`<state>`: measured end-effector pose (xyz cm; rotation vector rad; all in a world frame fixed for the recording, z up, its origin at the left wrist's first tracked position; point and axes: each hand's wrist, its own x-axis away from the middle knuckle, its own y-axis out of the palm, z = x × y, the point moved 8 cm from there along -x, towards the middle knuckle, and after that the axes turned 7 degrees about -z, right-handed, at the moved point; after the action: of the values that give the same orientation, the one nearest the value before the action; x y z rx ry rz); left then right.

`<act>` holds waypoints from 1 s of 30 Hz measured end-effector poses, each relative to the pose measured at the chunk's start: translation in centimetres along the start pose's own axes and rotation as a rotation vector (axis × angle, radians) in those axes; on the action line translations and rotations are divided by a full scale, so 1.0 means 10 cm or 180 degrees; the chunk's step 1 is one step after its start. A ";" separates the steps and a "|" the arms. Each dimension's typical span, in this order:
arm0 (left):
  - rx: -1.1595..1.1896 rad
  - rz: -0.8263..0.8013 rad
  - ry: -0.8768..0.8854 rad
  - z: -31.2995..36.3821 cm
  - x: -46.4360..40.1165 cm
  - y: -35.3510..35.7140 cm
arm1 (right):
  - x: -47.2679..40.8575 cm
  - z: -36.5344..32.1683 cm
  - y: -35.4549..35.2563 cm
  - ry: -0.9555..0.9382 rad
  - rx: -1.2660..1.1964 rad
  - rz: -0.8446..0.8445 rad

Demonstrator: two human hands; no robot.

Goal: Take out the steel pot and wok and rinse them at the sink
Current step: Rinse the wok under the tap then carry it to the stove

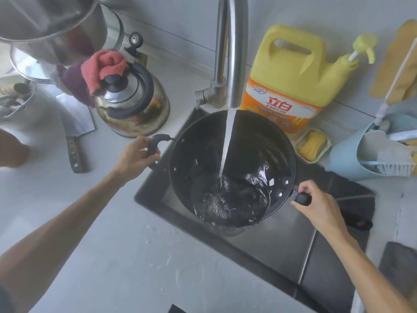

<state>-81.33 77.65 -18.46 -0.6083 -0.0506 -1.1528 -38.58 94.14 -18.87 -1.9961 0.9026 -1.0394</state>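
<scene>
Apparently black wok [232, 168], wet inside.

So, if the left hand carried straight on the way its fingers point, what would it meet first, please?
The left hand grips the wok handle, fingers pointing right. Straight on, it would probably meet the wok's rim first, then the water stream; depth is hard to judge.

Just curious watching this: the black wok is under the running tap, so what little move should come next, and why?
Probably tilt and swirl the wok. Water is pooling at its bottom, and the left hand and right hand each have a grip on a handle, so a swirl would rinse the walls.
</scene>
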 end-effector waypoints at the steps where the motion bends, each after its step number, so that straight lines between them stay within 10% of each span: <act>1: 0.0001 0.0025 0.0002 -0.03 0.00 0.01 | 0.00 0.02 0.00 0.0040 -0.0006 0.0026; 10: 0.0106 0.0160 0.0240 0.01 0.03 0.07 | -0.04 0.10 -0.05 0.0185 0.0315 -0.0020; 19: 0.0105 0.0089 0.0637 0.19 0.01 0.04 | -0.15 0.24 0.26 0.0258 0.0270 -0.1506; 30: -0.0452 0.0060 0.0826 0.27 0.04 0.02 | 0.05 0.06 -0.12 -0.0079 0.0929 -0.0193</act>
<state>-80.22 78.63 -16.15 -0.5783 0.2599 -1.2155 -37.48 94.49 -17.98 -1.7962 0.6394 -1.1090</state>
